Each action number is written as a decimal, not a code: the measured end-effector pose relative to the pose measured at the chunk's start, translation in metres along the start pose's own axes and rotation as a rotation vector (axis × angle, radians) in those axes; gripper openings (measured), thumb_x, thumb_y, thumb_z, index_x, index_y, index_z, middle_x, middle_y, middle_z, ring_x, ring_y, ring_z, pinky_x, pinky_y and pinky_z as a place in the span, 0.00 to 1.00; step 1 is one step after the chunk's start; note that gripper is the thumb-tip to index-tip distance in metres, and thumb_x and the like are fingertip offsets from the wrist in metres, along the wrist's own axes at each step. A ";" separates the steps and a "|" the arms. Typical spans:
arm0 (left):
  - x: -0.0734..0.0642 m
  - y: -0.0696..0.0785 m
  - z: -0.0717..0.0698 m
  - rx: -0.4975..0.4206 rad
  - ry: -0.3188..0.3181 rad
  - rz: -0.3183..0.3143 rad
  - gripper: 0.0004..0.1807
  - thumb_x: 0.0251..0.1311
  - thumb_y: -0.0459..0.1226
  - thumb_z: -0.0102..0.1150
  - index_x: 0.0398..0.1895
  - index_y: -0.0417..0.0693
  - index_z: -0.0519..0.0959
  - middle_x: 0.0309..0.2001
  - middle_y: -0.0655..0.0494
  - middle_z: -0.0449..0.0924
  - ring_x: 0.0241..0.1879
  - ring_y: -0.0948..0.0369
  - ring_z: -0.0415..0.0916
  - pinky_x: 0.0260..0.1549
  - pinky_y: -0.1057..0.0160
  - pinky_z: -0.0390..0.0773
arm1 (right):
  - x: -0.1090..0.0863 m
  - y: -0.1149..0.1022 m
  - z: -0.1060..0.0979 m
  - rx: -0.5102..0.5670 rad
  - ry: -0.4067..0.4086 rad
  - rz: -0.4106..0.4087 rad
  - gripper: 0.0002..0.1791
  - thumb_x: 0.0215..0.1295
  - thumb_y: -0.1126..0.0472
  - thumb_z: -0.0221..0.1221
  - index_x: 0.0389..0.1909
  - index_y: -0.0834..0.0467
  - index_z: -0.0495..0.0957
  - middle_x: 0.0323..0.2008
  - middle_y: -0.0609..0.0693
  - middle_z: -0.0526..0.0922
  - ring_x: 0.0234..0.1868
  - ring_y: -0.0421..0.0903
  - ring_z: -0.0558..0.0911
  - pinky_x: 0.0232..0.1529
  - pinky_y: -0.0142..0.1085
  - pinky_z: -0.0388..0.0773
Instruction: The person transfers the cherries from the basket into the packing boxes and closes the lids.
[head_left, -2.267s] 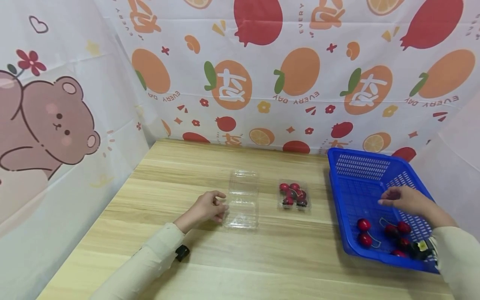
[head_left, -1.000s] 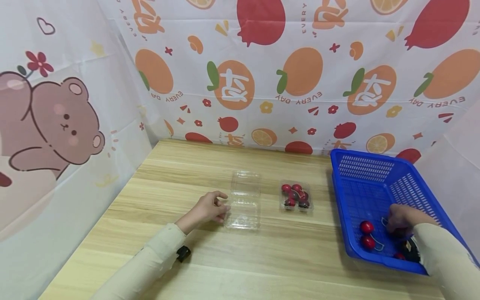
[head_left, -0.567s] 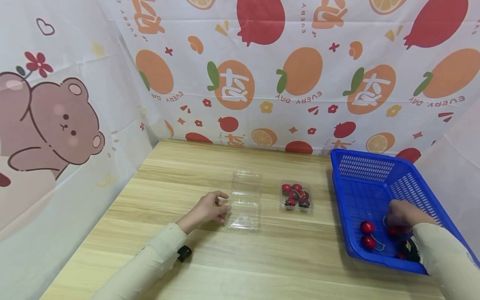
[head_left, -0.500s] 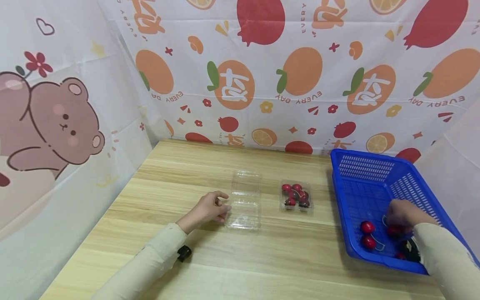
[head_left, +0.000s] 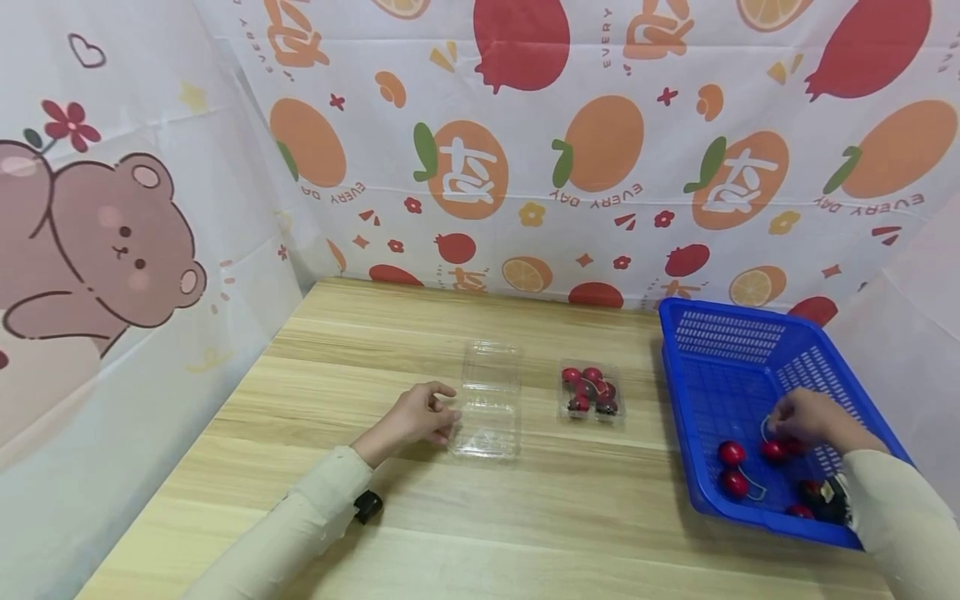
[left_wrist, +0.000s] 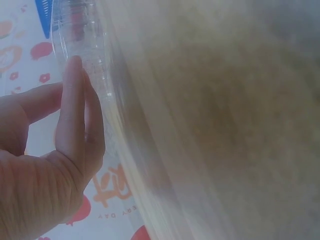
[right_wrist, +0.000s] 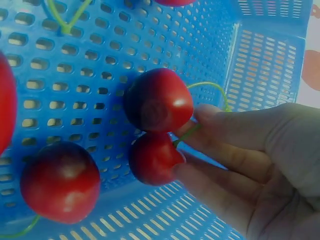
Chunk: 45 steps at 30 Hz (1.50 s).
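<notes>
My left hand [head_left: 414,417], fingers loosely bent, rests with its fingertips at the left edge of an opened clear plastic clamshell box [head_left: 487,429]. In the left wrist view, the fingers [left_wrist: 72,110] are against the box's clear wall [left_wrist: 102,65]. Inside the blue basket [head_left: 686,467], my right hand [head_left: 813,415] pinches a pair of red cherries [head_left: 775,451] by the green stem. The right wrist view shows the thumb beside the stem and a fingertip at the lower cherry [right_wrist: 154,159]. Another joined pair of cherries [head_left: 732,482] lies to the left in the basket.
A second clear box [head_left: 618,410] holding several cherries stands between the clamshell and the basket. More cherries [head_left: 799,510] lie near the basket's front corner, beside my right wrist. A small black object [head_left: 367,506] shows by my left forearm. Patterned cloth stands behind the table.
My right hand has reached down into the basket, taken hold of a cherry pair, and shifted it slightly up and left. My left hand has stayed at the clamshell box.
</notes>
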<state>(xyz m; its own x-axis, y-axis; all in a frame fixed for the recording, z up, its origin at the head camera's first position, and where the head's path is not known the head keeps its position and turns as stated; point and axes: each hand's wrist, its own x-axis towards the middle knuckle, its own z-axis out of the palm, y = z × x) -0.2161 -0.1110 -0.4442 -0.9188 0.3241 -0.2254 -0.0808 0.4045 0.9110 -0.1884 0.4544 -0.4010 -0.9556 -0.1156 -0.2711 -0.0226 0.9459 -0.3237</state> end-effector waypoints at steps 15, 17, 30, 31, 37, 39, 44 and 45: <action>0.000 0.000 0.000 0.012 0.006 -0.006 0.25 0.62 0.28 0.58 0.61 0.28 0.65 0.34 0.44 0.76 0.26 0.57 0.80 0.29 0.59 0.87 | -0.002 -0.003 -0.009 0.025 0.093 -0.055 0.07 0.57 0.69 0.62 0.35 0.70 0.81 0.29 0.55 0.83 0.28 0.47 0.80 0.29 0.43 0.84; 0.000 0.000 0.000 0.010 0.008 -0.007 0.25 0.62 0.28 0.58 0.61 0.28 0.65 0.34 0.45 0.75 0.26 0.56 0.80 0.29 0.59 0.87 | -0.004 -0.006 -0.011 0.046 0.093 -0.052 0.09 0.59 0.69 0.62 0.38 0.71 0.80 0.29 0.56 0.84 0.29 0.47 0.81 0.30 0.46 0.85; -0.001 0.002 0.001 0.010 0.012 0.006 0.30 0.61 0.27 0.59 0.66 0.37 0.65 0.33 0.45 0.74 0.26 0.56 0.78 0.28 0.57 0.87 | -0.014 -0.031 -0.017 -0.001 0.151 -0.140 0.09 0.59 0.69 0.63 0.40 0.66 0.83 0.25 0.46 0.80 0.24 0.43 0.76 0.21 0.29 0.78; -0.001 0.001 0.001 0.008 0.014 0.004 0.30 0.60 0.27 0.59 0.66 0.38 0.65 0.33 0.45 0.74 0.25 0.56 0.78 0.28 0.57 0.87 | -0.015 -0.034 -0.018 -0.015 0.168 -0.151 0.08 0.59 0.69 0.63 0.40 0.66 0.83 0.24 0.46 0.80 0.24 0.42 0.76 0.21 0.28 0.77; 0.001 -0.001 0.000 -0.006 0.011 0.005 0.30 0.61 0.27 0.59 0.66 0.38 0.65 0.32 0.44 0.74 0.25 0.56 0.78 0.27 0.58 0.87 | -0.019 -0.050 -0.026 -0.037 0.215 -0.191 0.07 0.57 0.69 0.65 0.37 0.66 0.84 0.26 0.47 0.82 0.23 0.39 0.77 0.23 0.26 0.80; 0.001 -0.001 0.000 -0.011 0.009 -0.001 0.30 0.61 0.27 0.59 0.67 0.38 0.65 0.32 0.44 0.74 0.25 0.56 0.78 0.27 0.58 0.87 | -0.020 -0.054 -0.028 -0.044 0.228 -0.198 0.07 0.57 0.69 0.65 0.37 0.66 0.84 0.26 0.47 0.83 0.22 0.39 0.77 0.23 0.26 0.80; 0.001 -0.002 0.000 -0.034 0.011 -0.020 0.31 0.62 0.28 0.58 0.68 0.35 0.61 0.34 0.43 0.74 0.26 0.56 0.78 0.27 0.58 0.87 | -0.023 -0.068 -0.032 -0.061 0.255 -0.221 0.05 0.57 0.68 0.65 0.34 0.64 0.86 0.25 0.46 0.83 0.21 0.38 0.76 0.22 0.26 0.78; 0.000 -0.001 0.000 -0.040 0.013 -0.021 0.31 0.62 0.28 0.58 0.68 0.34 0.60 0.35 0.42 0.74 0.26 0.55 0.78 0.27 0.57 0.87 | -0.024 -0.071 -0.033 -0.061 0.255 -0.228 0.05 0.57 0.68 0.65 0.34 0.63 0.86 0.25 0.46 0.83 0.21 0.38 0.76 0.22 0.26 0.78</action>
<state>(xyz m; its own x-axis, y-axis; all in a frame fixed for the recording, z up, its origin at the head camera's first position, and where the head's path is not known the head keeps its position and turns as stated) -0.2164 -0.1115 -0.4456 -0.9215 0.3051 -0.2402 -0.1149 0.3765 0.9193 -0.1738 0.3998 -0.3418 -0.9663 -0.2544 0.0396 -0.2546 0.9215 -0.2932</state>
